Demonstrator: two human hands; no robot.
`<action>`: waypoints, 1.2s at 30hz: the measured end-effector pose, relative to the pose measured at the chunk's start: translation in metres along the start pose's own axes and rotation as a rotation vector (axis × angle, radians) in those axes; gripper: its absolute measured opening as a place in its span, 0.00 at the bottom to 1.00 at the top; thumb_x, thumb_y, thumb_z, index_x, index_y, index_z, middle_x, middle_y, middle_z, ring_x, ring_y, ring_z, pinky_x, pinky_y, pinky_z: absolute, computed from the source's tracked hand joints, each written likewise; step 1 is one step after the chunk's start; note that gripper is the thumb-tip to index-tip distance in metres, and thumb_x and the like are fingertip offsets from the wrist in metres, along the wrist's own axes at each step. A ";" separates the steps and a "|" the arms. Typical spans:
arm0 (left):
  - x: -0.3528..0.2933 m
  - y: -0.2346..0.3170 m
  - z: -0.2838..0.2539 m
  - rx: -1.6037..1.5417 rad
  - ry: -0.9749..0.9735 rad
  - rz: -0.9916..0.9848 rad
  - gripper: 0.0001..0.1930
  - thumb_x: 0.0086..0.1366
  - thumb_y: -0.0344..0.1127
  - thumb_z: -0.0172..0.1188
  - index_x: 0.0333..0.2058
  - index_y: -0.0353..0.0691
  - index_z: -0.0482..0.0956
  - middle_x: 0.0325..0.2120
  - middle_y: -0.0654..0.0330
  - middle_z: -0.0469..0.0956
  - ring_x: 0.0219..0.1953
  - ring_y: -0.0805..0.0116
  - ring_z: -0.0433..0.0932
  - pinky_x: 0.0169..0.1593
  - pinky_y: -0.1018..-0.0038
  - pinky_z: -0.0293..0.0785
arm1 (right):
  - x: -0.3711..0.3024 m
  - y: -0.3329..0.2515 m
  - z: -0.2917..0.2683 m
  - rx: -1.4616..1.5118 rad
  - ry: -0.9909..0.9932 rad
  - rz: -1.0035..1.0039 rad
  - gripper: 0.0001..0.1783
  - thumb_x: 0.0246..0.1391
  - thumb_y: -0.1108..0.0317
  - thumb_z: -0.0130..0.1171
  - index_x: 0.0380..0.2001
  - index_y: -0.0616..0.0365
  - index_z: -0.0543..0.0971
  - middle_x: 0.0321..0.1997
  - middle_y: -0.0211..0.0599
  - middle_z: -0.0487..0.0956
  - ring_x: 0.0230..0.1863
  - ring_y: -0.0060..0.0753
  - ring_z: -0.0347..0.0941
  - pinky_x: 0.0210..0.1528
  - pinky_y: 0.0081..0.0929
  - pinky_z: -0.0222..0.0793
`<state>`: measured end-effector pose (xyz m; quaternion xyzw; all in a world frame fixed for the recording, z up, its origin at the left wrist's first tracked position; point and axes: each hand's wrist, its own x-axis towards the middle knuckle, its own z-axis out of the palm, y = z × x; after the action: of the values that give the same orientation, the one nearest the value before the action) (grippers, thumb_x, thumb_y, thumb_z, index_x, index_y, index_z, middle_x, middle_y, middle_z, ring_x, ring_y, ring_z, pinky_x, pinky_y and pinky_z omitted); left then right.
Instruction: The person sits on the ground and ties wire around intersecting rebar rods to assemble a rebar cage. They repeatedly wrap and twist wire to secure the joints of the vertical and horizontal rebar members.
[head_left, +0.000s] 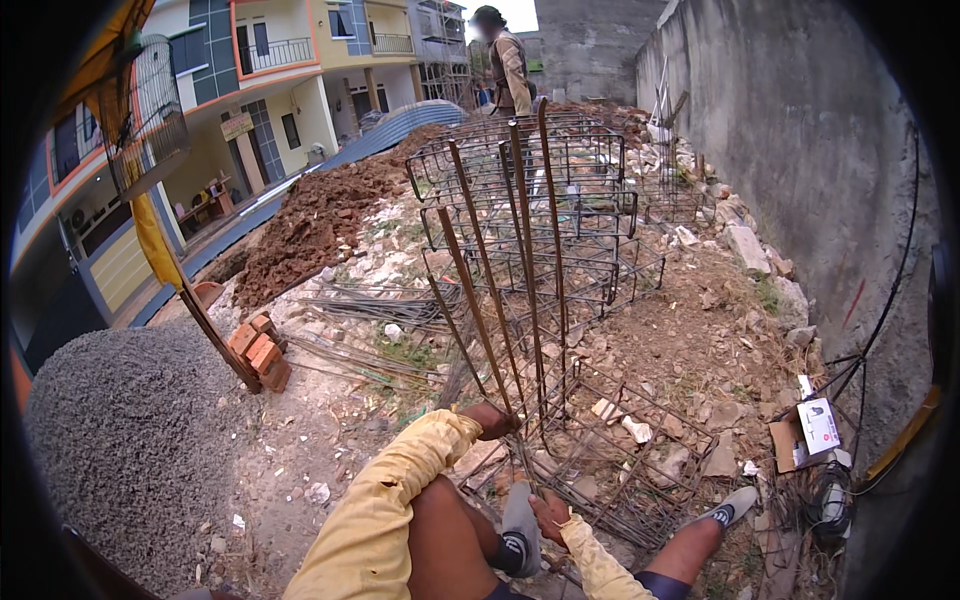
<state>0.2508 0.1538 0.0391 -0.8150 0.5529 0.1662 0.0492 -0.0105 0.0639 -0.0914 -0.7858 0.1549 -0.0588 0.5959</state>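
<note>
My left hand is closed at the foot of several upright rusty rebar rods, which lean apart toward their tops. Lower and to the right, my right hand has its fingers drawn together beside thin rods near my shoe; what they hold is too small to make out. A flat grid of steel rods lies on the rubble just right of both hands. Beyond the uprights stands a cage of bent rebar. Yellow sleeves cover both my arms.
A loose bundle of rods lies left of the cage. Gravel is heaped at left, near stacked bricks. An opened box rests by the concrete wall. Another person stands behind the cage.
</note>
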 end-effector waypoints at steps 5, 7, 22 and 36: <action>0.005 0.009 -0.009 -0.015 0.033 0.074 0.17 0.70 0.51 0.41 0.50 0.55 0.71 0.32 0.46 0.78 0.34 0.44 0.77 0.36 0.54 0.74 | 0.006 0.030 0.010 -0.491 0.380 0.012 0.25 0.59 0.56 0.51 0.49 0.68 0.71 0.40 0.59 0.79 0.43 0.60 0.77 0.46 0.49 0.72; 0.001 -0.011 0.012 -0.034 0.028 0.062 0.16 0.70 0.50 0.42 0.50 0.54 0.71 0.32 0.46 0.78 0.33 0.44 0.77 0.36 0.54 0.74 | -0.008 -0.001 0.021 -0.553 0.424 0.067 0.22 0.58 0.59 0.50 0.48 0.67 0.72 0.40 0.60 0.78 0.43 0.63 0.76 0.46 0.48 0.72; 0.027 -0.038 0.046 -0.172 0.055 0.037 0.18 0.68 0.49 0.41 0.41 0.47 0.78 0.34 0.45 0.79 0.37 0.43 0.77 0.41 0.55 0.72 | -0.005 -0.007 0.017 1.230 -0.477 0.596 0.35 0.59 0.32 0.40 0.42 0.55 0.74 0.21 0.27 0.68 0.17 0.23 0.60 0.20 0.23 0.59; -0.003 0.010 -0.013 -0.136 -0.101 -0.162 0.29 0.69 0.61 0.35 0.54 0.48 0.72 0.39 0.44 0.79 0.41 0.43 0.77 0.46 0.57 0.72 | -0.007 -0.031 0.032 2.117 -1.037 0.271 0.29 0.63 0.42 0.47 0.55 0.53 0.70 0.29 0.31 0.71 0.19 0.21 0.66 0.22 0.20 0.62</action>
<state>0.2432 0.1491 0.0537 -0.8491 0.4694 0.2397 0.0348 -0.0027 0.1032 -0.0706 0.1907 -0.1488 0.2314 0.9423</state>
